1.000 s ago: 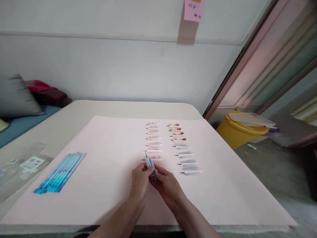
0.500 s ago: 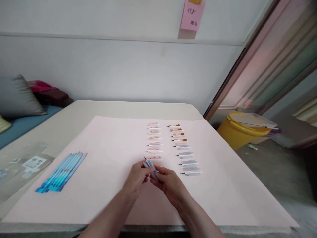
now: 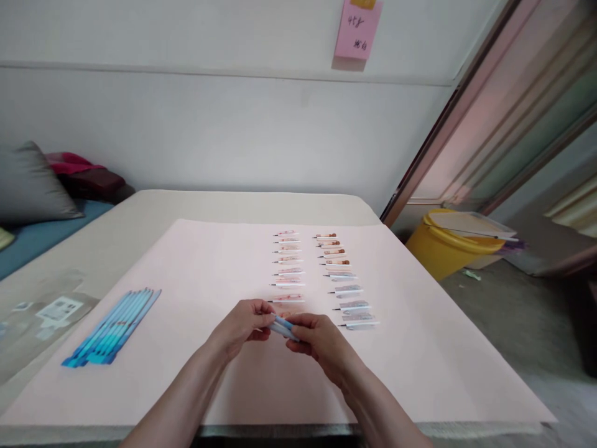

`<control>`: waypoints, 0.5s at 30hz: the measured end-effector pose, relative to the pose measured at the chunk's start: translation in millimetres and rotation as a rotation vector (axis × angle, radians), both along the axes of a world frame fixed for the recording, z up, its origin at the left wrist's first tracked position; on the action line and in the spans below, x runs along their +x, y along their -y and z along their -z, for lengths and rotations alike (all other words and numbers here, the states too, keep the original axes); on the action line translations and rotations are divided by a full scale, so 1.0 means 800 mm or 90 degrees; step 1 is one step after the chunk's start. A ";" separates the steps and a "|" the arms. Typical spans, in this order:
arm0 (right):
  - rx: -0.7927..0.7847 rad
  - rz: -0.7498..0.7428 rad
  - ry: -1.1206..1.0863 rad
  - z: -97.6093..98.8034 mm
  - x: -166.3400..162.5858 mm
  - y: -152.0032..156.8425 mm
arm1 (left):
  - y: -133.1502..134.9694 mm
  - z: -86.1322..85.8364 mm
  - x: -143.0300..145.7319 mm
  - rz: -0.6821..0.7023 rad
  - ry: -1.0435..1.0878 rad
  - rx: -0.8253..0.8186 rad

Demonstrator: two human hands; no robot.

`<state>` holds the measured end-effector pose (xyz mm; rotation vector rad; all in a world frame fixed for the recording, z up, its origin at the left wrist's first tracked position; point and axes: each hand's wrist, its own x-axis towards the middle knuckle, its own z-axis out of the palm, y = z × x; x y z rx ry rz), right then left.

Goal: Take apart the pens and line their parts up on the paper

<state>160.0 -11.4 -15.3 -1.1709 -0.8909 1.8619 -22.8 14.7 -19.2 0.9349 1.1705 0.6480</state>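
Observation:
My left hand (image 3: 242, 325) and my right hand (image 3: 317, 339) meet above the pink sheet (image 3: 209, 348), both pinched on a small light-blue pen piece (image 3: 282, 326) held nearly level between them. Just beyond my fingers lie two columns of short capped pen pieces: the left column (image 3: 288, 266) with pinkish prints, the right column (image 3: 342, 280) with brown and grey ones. A fan of several long blue pen barrels (image 3: 114, 325) lies on the sheet at the left.
Clear plastic wrappers with labels (image 3: 44, 314) lie on the beige table (image 3: 153, 205) at the far left. A yellow bucket (image 3: 448, 246) stands on the floor at the right. Grey and red cushions (image 3: 32, 183) sit at the back left. A pink note (image 3: 357, 28) hangs on the wall.
The blue piece has tipped from pointing up and away to lying nearly level between my fingers. My left hand has slid a little left along it.

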 end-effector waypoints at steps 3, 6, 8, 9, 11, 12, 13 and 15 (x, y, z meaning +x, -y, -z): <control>-0.014 0.012 -0.020 -0.001 0.003 -0.003 | -0.001 -0.001 0.002 -0.017 0.002 0.010; -0.034 0.034 -0.082 -0.001 0.005 -0.003 | -0.002 -0.002 0.005 -0.036 0.010 0.003; -0.057 0.059 -0.127 0.001 0.006 -0.003 | -0.003 -0.003 0.005 -0.049 0.018 -0.003; -0.070 0.071 -0.143 0.002 0.007 -0.004 | -0.003 -0.003 0.005 -0.055 0.022 -0.007; -0.090 0.088 -0.156 0.003 0.008 -0.004 | -0.004 -0.001 0.003 -0.069 0.039 -0.017; -0.094 0.092 -0.158 0.002 0.008 -0.004 | -0.005 0.001 0.002 -0.077 0.054 -0.026; -0.093 0.094 -0.161 0.000 0.008 -0.004 | -0.005 0.003 0.001 -0.088 0.072 -0.041; -0.078 0.097 -0.168 -0.004 0.009 -0.004 | -0.008 0.006 -0.001 -0.117 0.117 -0.082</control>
